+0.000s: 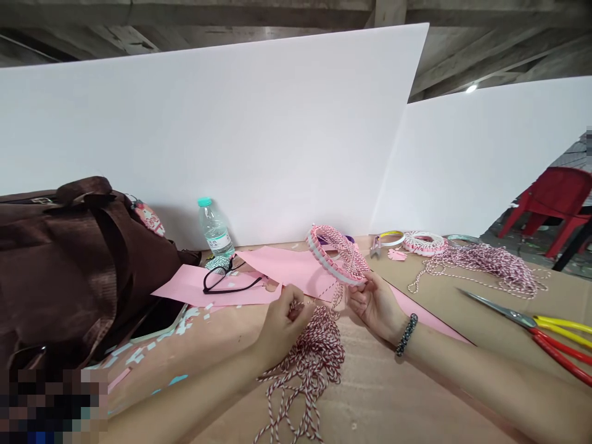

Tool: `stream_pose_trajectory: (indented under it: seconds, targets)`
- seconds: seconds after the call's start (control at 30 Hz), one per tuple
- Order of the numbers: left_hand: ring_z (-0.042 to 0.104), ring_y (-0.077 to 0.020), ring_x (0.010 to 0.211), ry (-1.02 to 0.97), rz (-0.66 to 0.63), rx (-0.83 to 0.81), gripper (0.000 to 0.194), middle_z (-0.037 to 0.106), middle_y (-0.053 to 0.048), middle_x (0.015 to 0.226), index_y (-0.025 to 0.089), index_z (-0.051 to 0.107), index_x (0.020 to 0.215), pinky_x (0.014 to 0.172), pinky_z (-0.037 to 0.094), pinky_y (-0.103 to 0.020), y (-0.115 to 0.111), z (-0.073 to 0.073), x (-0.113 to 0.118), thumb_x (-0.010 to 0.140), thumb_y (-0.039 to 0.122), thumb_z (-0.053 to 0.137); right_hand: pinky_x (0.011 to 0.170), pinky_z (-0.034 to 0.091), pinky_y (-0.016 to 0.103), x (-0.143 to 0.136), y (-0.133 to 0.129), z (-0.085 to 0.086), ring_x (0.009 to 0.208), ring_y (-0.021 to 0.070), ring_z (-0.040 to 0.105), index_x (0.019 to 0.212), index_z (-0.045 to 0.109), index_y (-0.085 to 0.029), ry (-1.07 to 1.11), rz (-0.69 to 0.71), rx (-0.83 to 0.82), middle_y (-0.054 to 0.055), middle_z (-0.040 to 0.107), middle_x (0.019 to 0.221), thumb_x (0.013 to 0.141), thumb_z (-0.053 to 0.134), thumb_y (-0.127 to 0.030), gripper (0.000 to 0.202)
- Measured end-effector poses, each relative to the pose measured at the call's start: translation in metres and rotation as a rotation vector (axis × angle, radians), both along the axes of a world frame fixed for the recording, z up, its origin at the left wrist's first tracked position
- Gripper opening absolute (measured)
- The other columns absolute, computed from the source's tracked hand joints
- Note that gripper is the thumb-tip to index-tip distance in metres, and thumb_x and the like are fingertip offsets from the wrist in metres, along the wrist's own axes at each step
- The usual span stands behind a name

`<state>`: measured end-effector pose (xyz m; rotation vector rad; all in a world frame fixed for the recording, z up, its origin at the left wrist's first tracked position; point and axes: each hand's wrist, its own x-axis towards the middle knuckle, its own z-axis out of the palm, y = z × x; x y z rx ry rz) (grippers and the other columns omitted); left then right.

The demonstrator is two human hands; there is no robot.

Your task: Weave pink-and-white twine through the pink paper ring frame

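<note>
My right hand (375, 303) grips the lower edge of a pink and white ring (326, 262), which is tilted upright and wound across with red and white string. My left hand (284, 320) is closed in a pinch on the same kind of string, left of the ring. A loose heap of red and white string (319, 345) lies on the table below and between my hands, its strands trailing toward the near edge. Thin string runs from the heap up toward the ring.
Pink paper (291, 271) and black glasses (231, 290) lie behind my hands. A bottle (215, 231) and brown bag (60, 265) stand left. At right are scissors (522, 317), more string (499, 268), a finished-looking ring (424, 245) and a tape roll (391, 239).
</note>
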<state>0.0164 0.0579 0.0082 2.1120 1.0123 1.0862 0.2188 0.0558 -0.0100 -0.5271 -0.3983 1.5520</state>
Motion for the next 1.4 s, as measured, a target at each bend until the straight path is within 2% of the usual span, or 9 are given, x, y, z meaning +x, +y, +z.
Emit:
stream_pose_trajectory:
  seconds: [0.13,0.33,0.47,0.67,0.83,0.97,1.1,1.23,1.4]
  targets:
    - [0.057,-0.016,0.068,0.092,0.006,-0.146,0.025,0.064,-0.001,0.076,0.02,0.062,0.092,0.062,0.042,-0.025,0.006,0.008,0.006,0.087,0.042,0.051,0.034,0.024,0.016,0.003,0.003,-0.004,0.036,0.0045,0.033,0.063,0.047,-0.018,-0.017,-0.019,0.018,-0.003,0.053,0.052,0.078,0.059,-0.029,0.021]
    - [0.051,-0.0235,0.114,0.234,-0.281,0.482,0.019,0.064,-0.009,0.113,0.022,0.065,0.087,0.098,0.038,-0.041,0.005,0.005,-0.003,0.089,0.026,0.047,0.035,0.027,0.017,0.004,0.004,-0.007,0.036,0.0045,0.033,0.061,0.045,-0.019,-0.037,-0.027,0.013,-0.003,0.053,0.051,0.076,0.061,-0.03,0.024]
    - [0.059,-0.0193,0.086,0.21,-0.566,0.437,0.024,0.065,-0.007,0.079,0.021,0.053,0.069,0.083,0.045,-0.036,0.0,-0.004,-0.008,0.09,0.029,0.044,0.034,0.026,0.017,0.002,0.002,-0.002,0.036,0.0048,0.033,0.062,0.046,-0.019,-0.021,-0.02,0.002,-0.002,0.053,0.051,0.075,0.061,-0.029,0.023]
    - [0.035,-0.0108,0.049,0.111,0.056,-0.042,0.024,0.035,0.007,0.055,0.02,0.05,0.082,0.049,0.029,-0.023,0.003,0.002,0.001,0.083,0.043,0.055,0.033,0.024,0.015,0.004,0.003,0.0,0.035,0.0037,0.03,0.06,0.044,-0.019,0.017,-0.043,-0.034,-0.003,0.05,0.05,0.076,0.058,-0.027,0.023]
    - [0.057,-0.0186,0.085,0.293,-0.126,0.145,0.025,0.062,-0.006,0.088,0.022,0.065,0.097,0.074,0.044,-0.031,0.006,0.009,0.003,0.092,0.033,0.042,0.033,0.024,0.015,0.003,0.004,-0.001,0.035,0.0038,0.03,0.062,0.047,-0.018,0.02,-0.049,-0.039,-0.003,0.052,0.05,0.078,0.056,-0.027,0.021]
    - [0.036,-0.0251,0.131,0.306,-0.403,0.574,0.019,0.05,-0.01,0.136,0.024,0.062,0.098,0.104,0.032,-0.044,0.003,0.008,-0.004,0.089,0.019,0.047,0.034,0.025,0.014,0.001,0.003,0.0,0.035,0.0033,0.03,0.061,0.047,-0.018,0.017,-0.041,-0.049,-0.004,0.05,0.049,0.076,0.058,-0.026,0.02]
    - [0.054,-0.0207,0.112,0.269,-0.57,0.513,0.017,0.067,-0.01,0.106,0.021,0.055,0.089,0.097,0.04,-0.038,0.0,0.005,-0.006,0.091,0.017,0.039,0.034,0.025,0.015,0.001,0.002,0.001,0.035,0.0034,0.031,0.062,0.047,-0.018,0.006,-0.042,-0.041,-0.003,0.051,0.05,0.075,0.059,-0.026,0.019]
    - [0.047,-0.0115,0.054,0.179,-0.304,0.249,0.021,0.05,0.002,0.058,0.019,0.046,0.069,0.053,0.038,-0.023,0.0,-0.002,-0.003,0.087,0.029,0.046,0.034,0.025,0.015,0.0,0.003,0.0,0.035,0.0034,0.03,0.061,0.047,-0.018,0.007,-0.051,-0.036,-0.003,0.051,0.05,0.075,0.058,-0.028,0.021]
    - [0.051,-0.0117,0.058,0.236,-0.053,-0.018,0.02,0.055,0.004,0.064,0.02,0.06,0.096,0.056,0.04,-0.022,0.004,0.003,0.003,0.086,0.037,0.054,0.033,0.024,0.015,-0.001,0.003,-0.001,0.035,0.0036,0.03,0.06,0.047,-0.018,0.001,-0.058,-0.035,-0.002,0.052,0.05,0.076,0.058,-0.027,0.021]
